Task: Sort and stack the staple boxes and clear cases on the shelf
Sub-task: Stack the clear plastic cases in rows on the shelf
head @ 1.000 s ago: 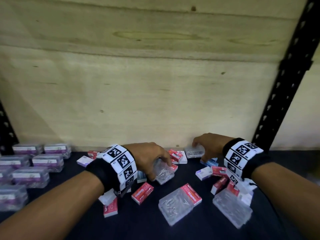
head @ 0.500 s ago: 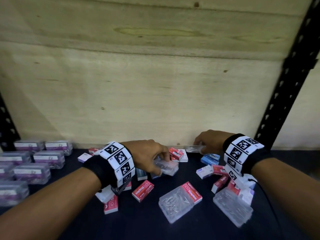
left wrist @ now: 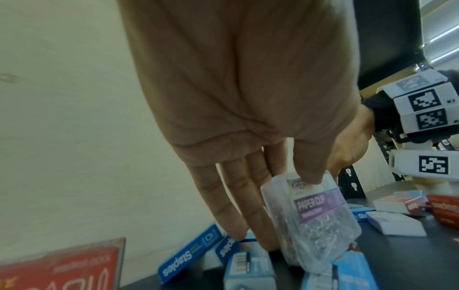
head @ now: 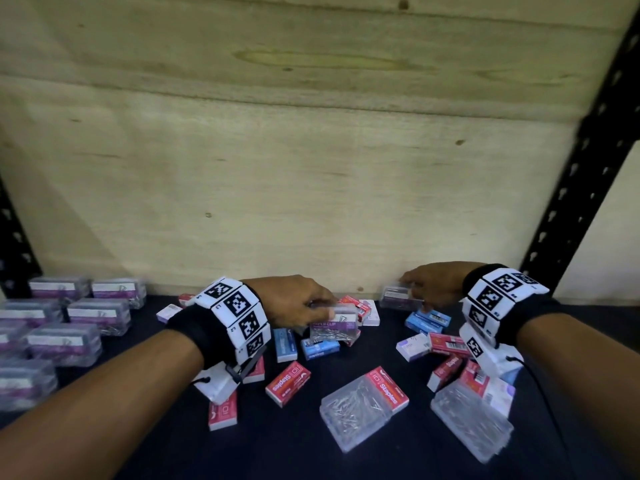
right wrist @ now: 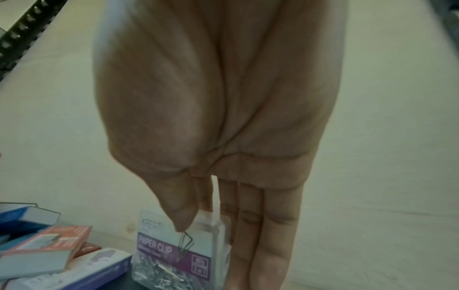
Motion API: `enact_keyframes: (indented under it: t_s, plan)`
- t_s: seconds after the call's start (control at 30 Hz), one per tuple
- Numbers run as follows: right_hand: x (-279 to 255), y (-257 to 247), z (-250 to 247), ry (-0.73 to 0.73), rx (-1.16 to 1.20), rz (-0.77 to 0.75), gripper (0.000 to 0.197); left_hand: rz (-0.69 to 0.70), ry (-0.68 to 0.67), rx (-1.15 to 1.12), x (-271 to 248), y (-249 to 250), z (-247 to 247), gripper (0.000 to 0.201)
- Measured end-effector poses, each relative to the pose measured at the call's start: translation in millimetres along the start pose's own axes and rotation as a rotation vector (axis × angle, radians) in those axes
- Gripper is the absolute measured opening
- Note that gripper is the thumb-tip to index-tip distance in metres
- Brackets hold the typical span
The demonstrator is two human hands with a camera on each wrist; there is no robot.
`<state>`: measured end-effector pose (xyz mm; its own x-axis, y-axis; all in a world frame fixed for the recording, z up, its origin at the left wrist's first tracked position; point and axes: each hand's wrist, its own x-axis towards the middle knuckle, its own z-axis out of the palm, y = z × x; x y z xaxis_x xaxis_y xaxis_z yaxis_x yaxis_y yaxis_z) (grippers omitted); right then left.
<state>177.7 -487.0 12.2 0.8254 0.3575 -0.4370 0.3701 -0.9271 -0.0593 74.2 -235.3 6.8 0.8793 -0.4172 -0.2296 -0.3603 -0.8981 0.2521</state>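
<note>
My left hand [head: 304, 306] pinches a clear paper-clip case [head: 334, 326] with a purple label between thumb and fingers, a little above the pile; the left wrist view shows the same case [left wrist: 313, 213] upright in the grip. My right hand [head: 429, 285] pinches a second clear paper-clip case [head: 396, 296] near the back wall, and that case [right wrist: 178, 253] shows under the thumb in the right wrist view. Red staple boxes [head: 288, 378] and blue staple boxes [head: 320, 347] lie scattered on the dark shelf [head: 304, 455].
Several purple-labelled clear cases [head: 65, 342] stand in rows at the left. Two larger clear cases [head: 356, 415] [head: 472, 426] lie at the front. A plywood back wall [head: 311, 188] closes the shelf; a black upright [head: 585, 161] stands at the right.
My left hand has lifted its clear case and turned it label-forward. The right hand has kept hold of its case near the back wall and lifted it slightly.
</note>
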Motion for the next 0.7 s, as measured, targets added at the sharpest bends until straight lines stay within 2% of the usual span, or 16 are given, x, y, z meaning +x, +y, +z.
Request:
enact_keyframes:
  t_s: [0.17,0.33,0.53,0.7]
  plan:
    - [-19.6,-9.4,-7.6,0.095,-0.212,0.01,0.039,0.011,0.022,-0.033,-4.4,-5.3,-4.8,0.045]
    - [-46.4,-30.5,-26.2,0.123,-0.123,-0.06,0.032,-0.013,0.059,-0.025,-28.0,-16.5,-19.1,0.045]
    - [-72.2,-80.6,-36.8,0.156,-0.176,-0.188,0.026,-0.073,0.108,-0.052,-85.2,-33.6,-33.9,0.038]
    - [-92.9,-139.4,-29.0,0.155,-0.275,-0.355,0.027,-0.157,0.137,-0.066,-139.6,-49.6,-30.5,0.031]
